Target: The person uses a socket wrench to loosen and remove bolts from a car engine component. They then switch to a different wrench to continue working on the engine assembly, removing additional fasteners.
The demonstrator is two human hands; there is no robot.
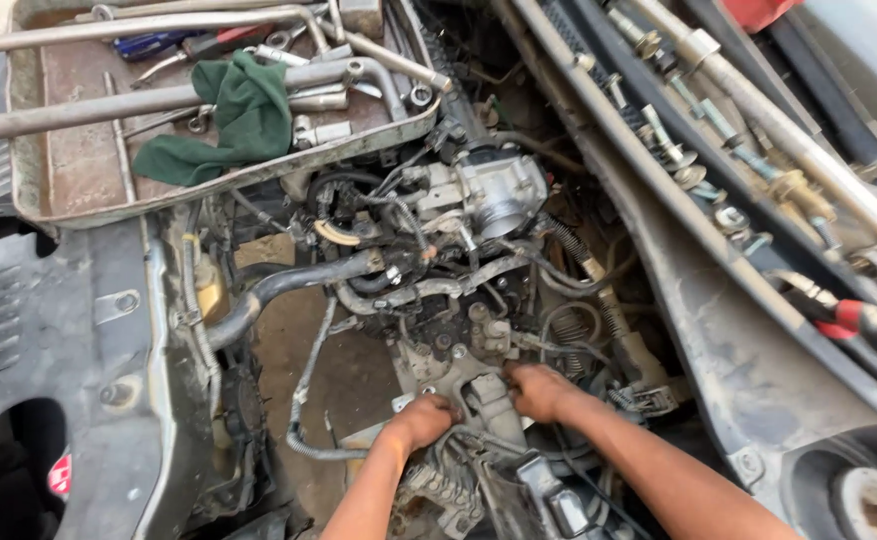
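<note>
Both hands are down low in the engine bay, near edge of the shot. Left hand (426,418) is curled tight, knuckles up, pressed against the left side of a grey metal bracket (486,392); can't tell if the fingers actually wrap anything since they're tucked under. Right hand (541,390) is on the right side of the same bracket, fingers bent and gripping its top edge. So the bracket sits right between the two hands, near centre, just below the greasy engine block.

Farther back, roughly mid-frame, there's a silvery throttle body (501,190) with a round opening, wires and small hoses tangled all round it. A fat black hose (288,284) runs from it off to the left and curves down.

Far left, a rusty tray (68,170) rests on top of the bay, with long steel bars, spanners and a crumpled green rag (233,125) lying in it. On the right, a line of loose bolts (673,150) sits along a black channel, and red-handled pliers (848,318) lie nearer on that same side.
</note>
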